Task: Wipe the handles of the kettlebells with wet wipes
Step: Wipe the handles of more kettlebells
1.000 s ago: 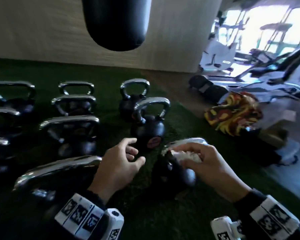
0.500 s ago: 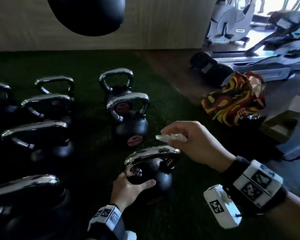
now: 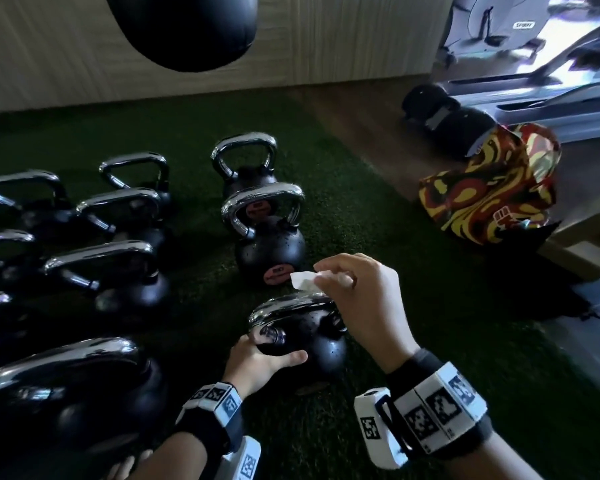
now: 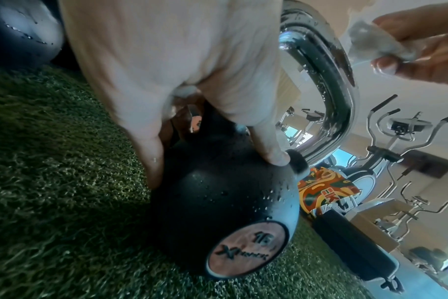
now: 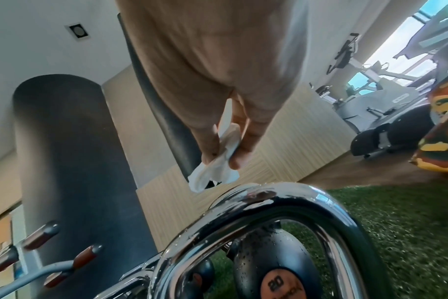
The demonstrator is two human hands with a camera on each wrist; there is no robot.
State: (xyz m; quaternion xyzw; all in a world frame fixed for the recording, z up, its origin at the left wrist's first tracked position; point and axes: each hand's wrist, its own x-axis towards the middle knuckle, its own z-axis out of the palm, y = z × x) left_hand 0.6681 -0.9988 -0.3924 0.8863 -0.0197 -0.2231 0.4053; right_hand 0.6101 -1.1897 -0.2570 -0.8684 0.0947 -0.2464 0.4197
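On green turf (image 3: pixel 378 258), the kettlebell (image 3: pixel 312 341) tilts, handle (image 3: pixel 291 304) pointing away.

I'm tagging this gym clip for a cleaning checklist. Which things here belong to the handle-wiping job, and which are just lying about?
Part of the job:
- wet wipe, pinched in the right hand
- nearest kettlebell, steadied by the left hand
- its chrome handle
- other kettlebells

Lying about:
- punching bag
- patterned bag
- exercise machines

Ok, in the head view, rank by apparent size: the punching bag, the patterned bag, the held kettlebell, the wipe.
1. Punching bag, though it hangs nearest the camera.
2. Patterned bag.
3. Held kettlebell, partly covered by hands.
4. Wipe.
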